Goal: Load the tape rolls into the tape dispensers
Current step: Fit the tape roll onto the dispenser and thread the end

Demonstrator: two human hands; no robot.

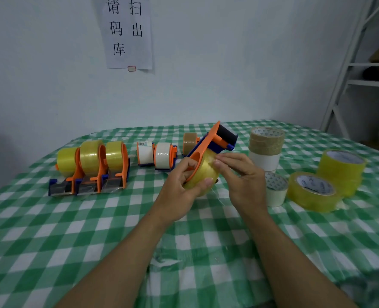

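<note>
**While the Seventh Roll Is Being Seated**

As both forearms reach in over the green-and-white checked tablecloth (pixel 84 245), the left hand (pixel 182 192) curls its fingers round the yellow transparent tape roll (pixel 203 174), with the thumb on the frame above. That roll sits on the hub of the orange-and-blue plastic hand dispenser (pixel 215 141), which is tilted with its black roller end up and away from the fingers. The right hand (pixel 244 183) has its fingers nearly straight, tips touching the roll's outer face. Whether they pinch a loose tape end is too small to tell.

Loose stock lies just outside the right hand:
- a small white roll (pixel 275 192)
- two yellow loose rolls (pixel 311 194)
- a stack of brown rolls on a white one (pixel 265 143)

Six loaded dispensers stand beyond the left fingertips:
- three yellow-taped dispensers (pixel 90 158)
- two white-taped dispensers (pixel 164 155)
- one brown-taped dispenser (pixel 189 143)

Status, as judged: six units are finished. The held unit carries its roll, and feeding the tape through to the cutter probably remains. No empty dispenser is in sight.
</note>
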